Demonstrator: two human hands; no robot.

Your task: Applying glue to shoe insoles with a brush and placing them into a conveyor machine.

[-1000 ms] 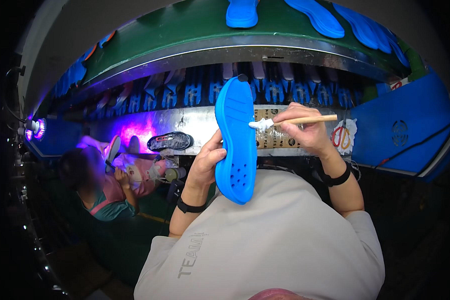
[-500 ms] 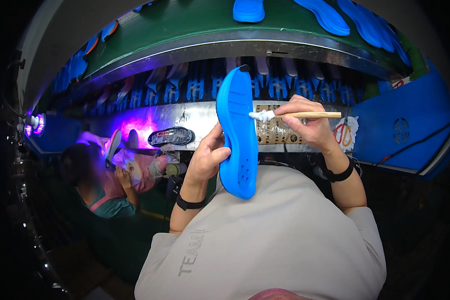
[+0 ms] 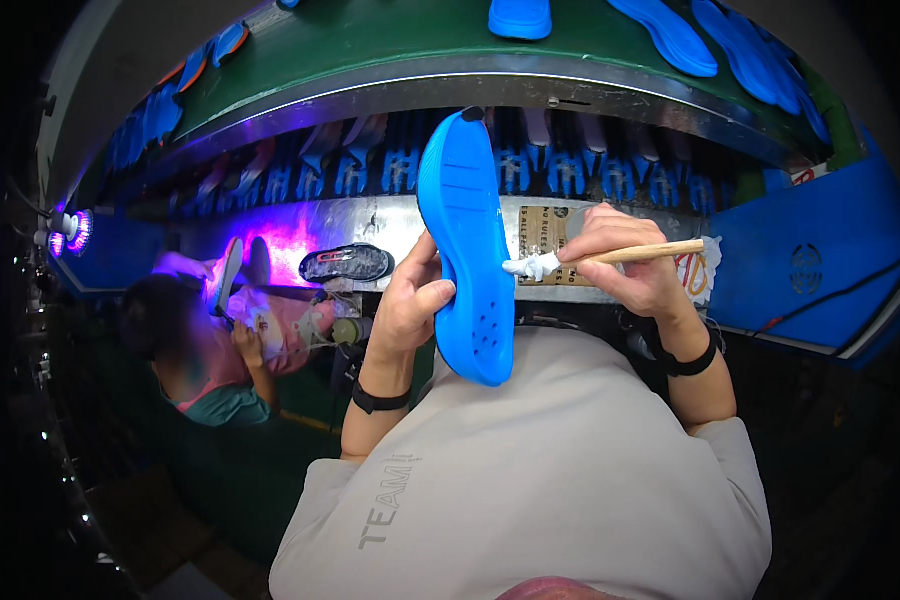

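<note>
A blue shoe sole (image 3: 467, 250) with a dark tip at its far end is held up in front of my chest. My left hand (image 3: 410, 300) grips it by the left edge, thumb on the inner face. Several small holes show in its near end, and a few lines cross the far part. Between the fingers of my right hand (image 3: 630, 262) is a wooden-handled brush (image 3: 645, 252). White material covers the brush's working end, which touches the sole's right edge about midway along.
A metal ledge (image 3: 400, 222) bears a black shoe sole (image 3: 347, 263), brown printed card (image 3: 545, 230) and orange-handled scissors (image 3: 692, 270). Beyond, blue soles (image 3: 660, 38) lie on a green belt (image 3: 400, 62). At left, another person (image 3: 210, 350) holds a shoe under purple light. A blue cabinet (image 3: 805, 250) stands right.
The brush tip has slid along the sole's right edge toward me, from the upper part to about midway. My right hand has shifted slightly right and nearer; the sole's far end tilts a little left.
</note>
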